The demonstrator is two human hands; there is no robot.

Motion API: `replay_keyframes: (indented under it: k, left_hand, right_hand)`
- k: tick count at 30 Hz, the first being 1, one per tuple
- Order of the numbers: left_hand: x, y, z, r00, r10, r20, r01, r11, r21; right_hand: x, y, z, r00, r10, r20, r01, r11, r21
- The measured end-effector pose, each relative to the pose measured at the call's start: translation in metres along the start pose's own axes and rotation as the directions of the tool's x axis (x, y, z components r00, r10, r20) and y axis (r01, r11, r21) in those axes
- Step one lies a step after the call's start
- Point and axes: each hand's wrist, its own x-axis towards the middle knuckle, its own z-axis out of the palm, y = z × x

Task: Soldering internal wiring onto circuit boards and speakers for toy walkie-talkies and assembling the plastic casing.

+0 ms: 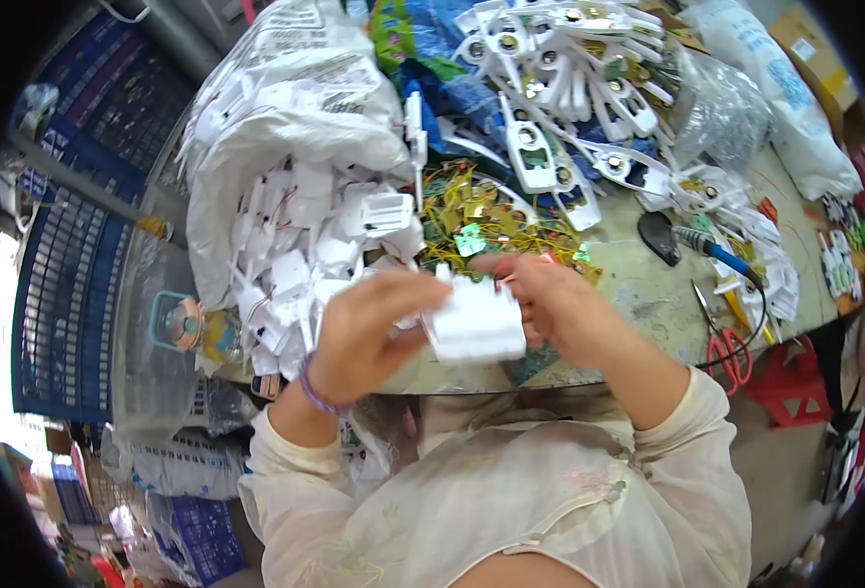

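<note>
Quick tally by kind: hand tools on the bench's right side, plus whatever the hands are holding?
White plastic housing, held between left hand and right hand: 1
Soldering iron, blue handle: 1
Red-handled scissors: 1
Total: 3

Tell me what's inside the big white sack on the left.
The white sack spills small white plastic housings with thin wires from its open mouth onto the table. Whatever lies deeper inside is covered.

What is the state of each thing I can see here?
white plastic housing: held in both hands above the table edge
left hand: gripping the housing
right hand: gripping the housing
white sack: open, parts spilling out
red scissors: lying on table, untouched
</note>
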Motion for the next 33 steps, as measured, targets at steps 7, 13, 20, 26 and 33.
replay_keyframes:
  k: [7, 13, 20, 26, 33]
  left_hand:
    - [-0.055, 0.003, 0.053, 0.997, -0.053, -0.061, 0.057, 0.997, 0.060]
    - [-0.075, 0.004, 0.073, 0.986, -0.080, -0.145, 0.100, 0.986, 0.136]
    - [-0.068, 0.011, 0.060, 0.949, -0.316, 0.006, 0.306, 0.914, -0.265]
    - [-0.056, 0.014, 0.084, 0.771, -0.626, -0.118, 0.469, 0.683, -0.560]
    - [-0.079, 0.007, 0.100, 0.612, -0.786, -0.086, 0.359, 0.373, -0.856]
  right_hand:
    - [-0.009, 0.029, -0.002, 0.941, -0.335, -0.056, 0.264, 0.825, -0.500]
    - [-0.012, 0.028, 0.008, 0.959, -0.183, -0.218, -0.012, 0.738, -0.674]
    - [-0.008, 0.039, 0.006, 0.855, -0.519, -0.018, 0.250, 0.441, -0.862]
    - [-0.002, 0.042, 0.008, 0.764, -0.571, 0.301, 0.385, 0.028, -0.923]
    - [0.044, -0.048, -0.034, 0.606, -0.752, -0.259, 0.020, 0.341, -0.940]
